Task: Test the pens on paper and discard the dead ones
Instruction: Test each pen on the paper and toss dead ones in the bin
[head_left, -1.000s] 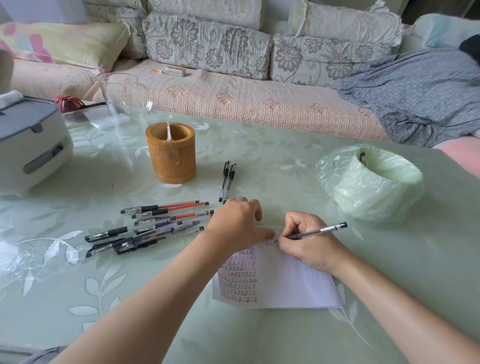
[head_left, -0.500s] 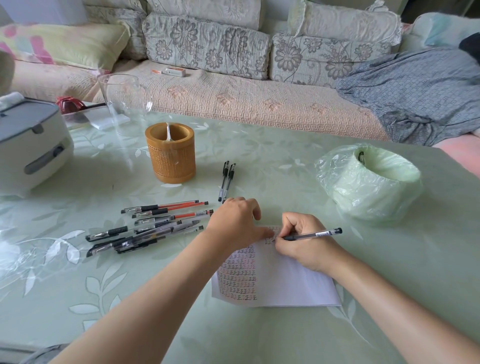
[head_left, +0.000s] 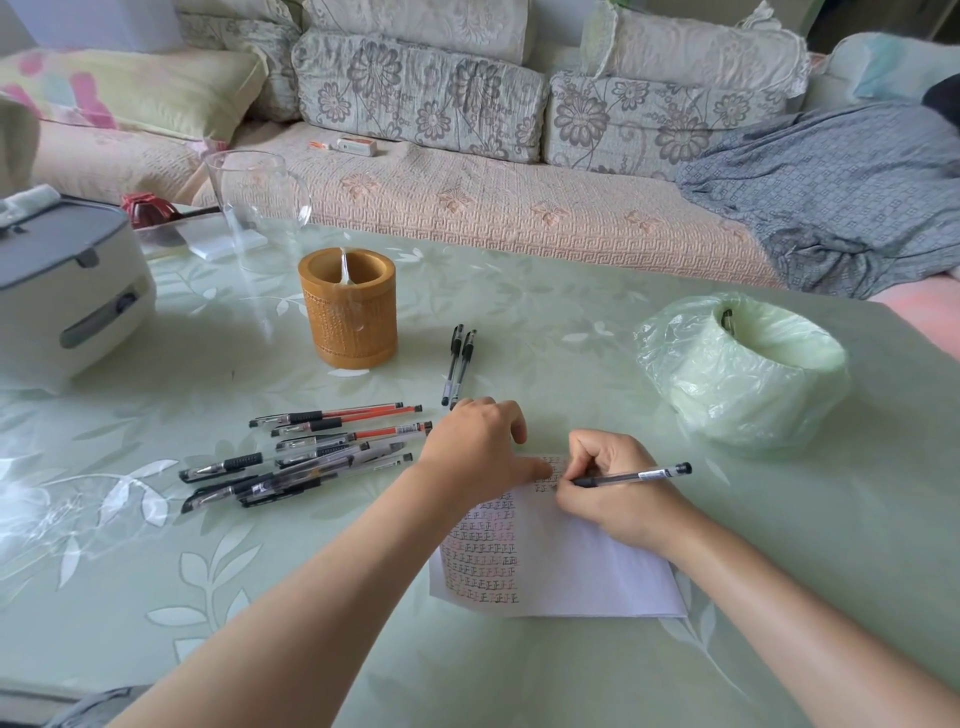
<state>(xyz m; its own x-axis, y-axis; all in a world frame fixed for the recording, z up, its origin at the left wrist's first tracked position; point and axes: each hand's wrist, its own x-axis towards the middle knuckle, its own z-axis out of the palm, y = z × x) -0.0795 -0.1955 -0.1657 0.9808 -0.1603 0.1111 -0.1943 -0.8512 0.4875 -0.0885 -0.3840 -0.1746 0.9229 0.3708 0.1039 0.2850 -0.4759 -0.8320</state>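
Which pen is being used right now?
The black pen in the right hand, tip on the paper. All the others lie loose on the table.

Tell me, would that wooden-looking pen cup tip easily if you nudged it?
Probably not. The pen cup looks squat, wide-based and thick-walled, standing upright on the table, so it would likely slide on the glossy surface rather than topple. It seems nearly empty, so probably light.

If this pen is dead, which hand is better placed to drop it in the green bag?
Probably the right hand: it already grips the pen, and the green bag lies on its side. The left hand presses down on the paper.
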